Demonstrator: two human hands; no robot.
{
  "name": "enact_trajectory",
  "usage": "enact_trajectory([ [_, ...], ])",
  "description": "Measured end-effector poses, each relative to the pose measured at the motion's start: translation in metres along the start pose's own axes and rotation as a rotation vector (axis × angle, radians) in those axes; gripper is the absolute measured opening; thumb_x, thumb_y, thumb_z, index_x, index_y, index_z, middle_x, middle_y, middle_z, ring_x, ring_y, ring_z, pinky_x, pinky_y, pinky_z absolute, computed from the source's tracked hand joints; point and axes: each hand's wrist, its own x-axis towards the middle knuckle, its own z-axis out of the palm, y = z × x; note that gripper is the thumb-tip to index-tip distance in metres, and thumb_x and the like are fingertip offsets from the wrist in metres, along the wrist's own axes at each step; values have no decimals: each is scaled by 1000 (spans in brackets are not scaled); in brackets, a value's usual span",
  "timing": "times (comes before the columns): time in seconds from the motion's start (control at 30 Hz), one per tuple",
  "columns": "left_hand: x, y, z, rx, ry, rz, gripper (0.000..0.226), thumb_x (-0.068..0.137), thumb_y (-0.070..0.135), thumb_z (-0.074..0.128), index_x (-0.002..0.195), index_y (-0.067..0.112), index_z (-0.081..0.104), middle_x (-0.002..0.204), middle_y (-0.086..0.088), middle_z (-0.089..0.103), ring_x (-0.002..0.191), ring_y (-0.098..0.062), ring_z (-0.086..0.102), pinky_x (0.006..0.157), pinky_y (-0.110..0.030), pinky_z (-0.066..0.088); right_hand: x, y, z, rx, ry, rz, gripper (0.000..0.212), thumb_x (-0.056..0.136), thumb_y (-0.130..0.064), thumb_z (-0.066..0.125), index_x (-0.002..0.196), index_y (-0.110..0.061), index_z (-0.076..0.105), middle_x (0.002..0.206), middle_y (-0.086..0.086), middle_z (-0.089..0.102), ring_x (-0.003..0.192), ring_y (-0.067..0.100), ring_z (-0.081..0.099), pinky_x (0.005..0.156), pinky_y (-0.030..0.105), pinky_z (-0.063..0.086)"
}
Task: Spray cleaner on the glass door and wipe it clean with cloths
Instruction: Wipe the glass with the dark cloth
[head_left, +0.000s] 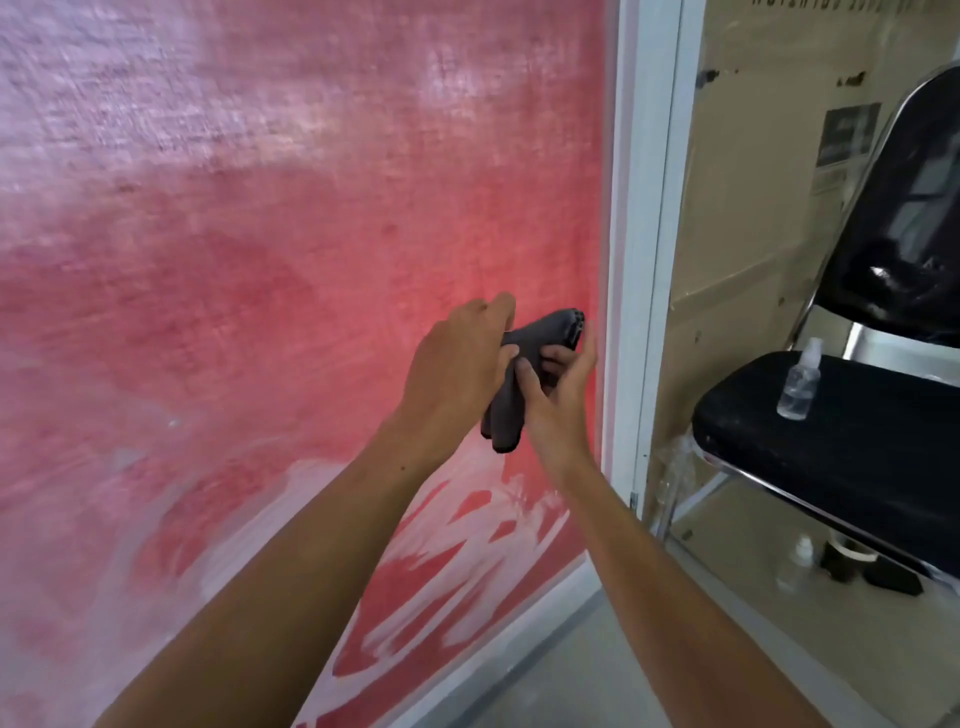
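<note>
Filling most of the view is a large glass door (291, 218) backed by red sheeting and smeared with whitish streaks, set in a white painted frame (644, 260). Before its lower right part, both hands are gripping a folded dark grey cloth (524, 374) between them. The left hand (457, 374), seen from the back, is curling its fingers over the cloth's upper left side. The right hand (558, 395), palm turned toward the left, is clasping the cloth from the right, its thumb (530, 387) lying across the fabric. Both forearms are reaching forward and upward, converging. A small clear plastic spray bottle (799, 383) is standing upright on a black padded chair (852, 431) beyond the frame.
</note>
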Motion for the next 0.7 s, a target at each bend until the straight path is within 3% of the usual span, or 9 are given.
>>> enact_trajectory([
  [0.13,19,-6,-19,42,47,32,13,97,14,64,102,9,54,94,-10,61,83,-36,57,72,-55,50,13,15,14,-498,52,-341,62,106,-44,44,157,-54,10,150,2,34,141,24,32,117,45,24],
  [0.23,25,-7,-34,80,102,69,11,100,15,62,103,8,54,95,-10,58,83,-36,57,69,-54,50,31,10,27,-791,164,-452,56,106,-47,35,160,-38,23,151,18,35,141,38,31,118,57,20],
  [0.33,25,-9,-50,106,211,105,10,100,15,61,106,10,56,98,-7,56,82,-35,59,63,-49,49,58,-10,41,-784,308,-624,55,102,-34,49,153,-14,45,140,24,42,132,40,38,112,62,29],
  [0.43,18,-14,-77,165,403,177,15,97,17,64,110,12,62,105,-5,61,92,-28,65,61,-42,52,88,-31,45,-744,367,-752,57,97,-25,55,149,-4,47,143,22,35,134,40,36,109,65,31],
  [0.57,-3,-32,-119,179,603,195,12,96,17,64,106,12,68,99,-2,66,89,-24,65,65,-36,51,107,-58,55,-613,269,-831,63,99,-14,48,158,-20,27,162,30,15,153,37,15,120,65,21],
  [0.7,-17,-53,-147,207,687,163,12,98,14,60,103,10,69,95,-2,67,88,-20,63,70,-25,43,101,-82,83,-650,286,-604,55,108,-40,25,161,-30,26,172,6,7,157,37,-3,118,73,2],
])
